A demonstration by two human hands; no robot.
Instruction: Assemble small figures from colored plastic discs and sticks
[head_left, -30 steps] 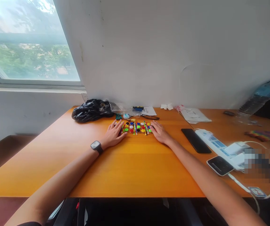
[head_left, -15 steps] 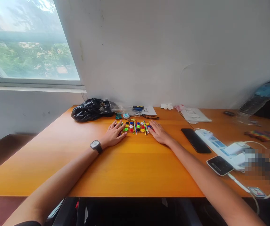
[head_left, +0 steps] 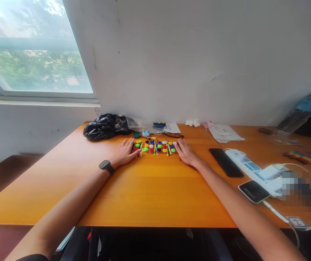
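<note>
Small round pieces [head_left: 151,146] in green, yellow, red, white, blue and black lie in rows near the middle of the desk. Thin multicoloured sticks [head_left: 155,148] stand in narrow upright lines between groups of them; their exact kind is too small to make out. At the left end of the rows, my left hand [head_left: 124,152] lies flat with fingers stretched, its thumb by the outermost sticks. My right hand [head_left: 187,153] rests at the right end, palm down and fingers extended, beside the last pieces. Neither hand grips anything.
Behind the rows lie a black plastic bag [head_left: 105,127], a paper sheet [head_left: 172,127] and a dark strap [head_left: 175,135]. To the right are a black phone [head_left: 226,162], a power strip [head_left: 246,165] with cables, a white-edged device [head_left: 253,191] and a large bottle [head_left: 296,112].
My left hand has slid to the left and my right hand to the right, uncovering more of the coloured pieces at both ends. The rows themselves look unmoved.
</note>
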